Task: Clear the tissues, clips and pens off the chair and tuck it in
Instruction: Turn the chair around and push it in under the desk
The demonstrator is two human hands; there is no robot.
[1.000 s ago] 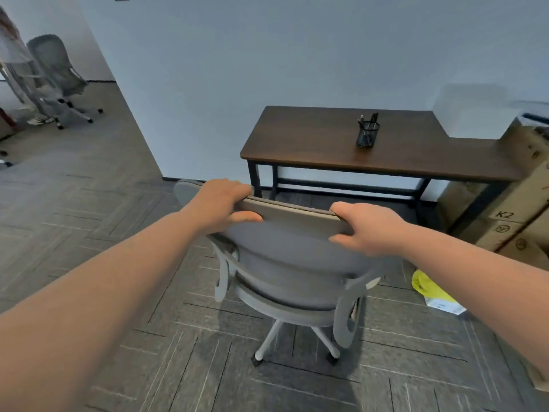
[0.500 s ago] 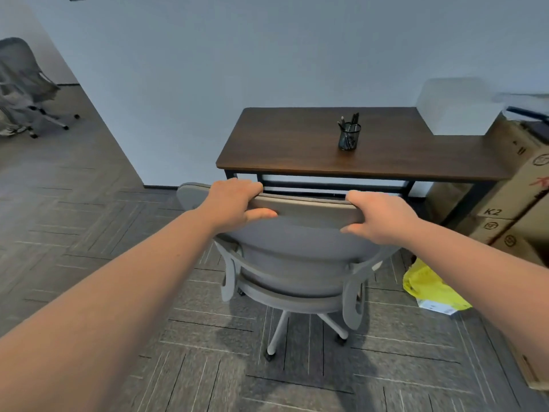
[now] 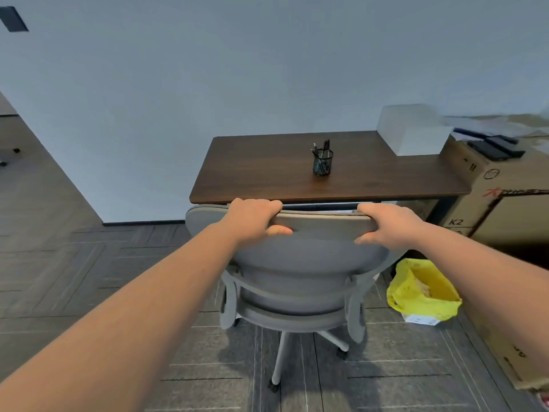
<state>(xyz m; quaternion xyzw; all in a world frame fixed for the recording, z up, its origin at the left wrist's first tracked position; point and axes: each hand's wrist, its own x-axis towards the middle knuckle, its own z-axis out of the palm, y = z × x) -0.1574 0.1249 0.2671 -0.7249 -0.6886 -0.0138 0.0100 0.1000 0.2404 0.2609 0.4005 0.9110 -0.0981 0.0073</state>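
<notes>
A grey office chair (image 3: 300, 272) on castors stands with its back towards me, right at the front edge of a dark wooden desk (image 3: 267, 173). My left hand (image 3: 252, 218) grips the left part of the backrest's top rim, and my right hand (image 3: 389, 224) grips the right part. The seat is hidden behind the backrest, under the desk edge. A black mesh pen holder (image 3: 323, 162) with several pens stands on the desk top. No tissues or clips are visible.
A white box (image 3: 416, 132) sits on the desk's right end. Cardboard boxes (image 3: 499, 203) are stacked to the right of the desk. A yellow bag (image 3: 424, 289) lies on the floor beside the chair. A pale wall runs behind the desk.
The chair has rolled forward to the desk with both hands on its backrest. The backrest top now meets the desk's front edge, and the view has closed in.
</notes>
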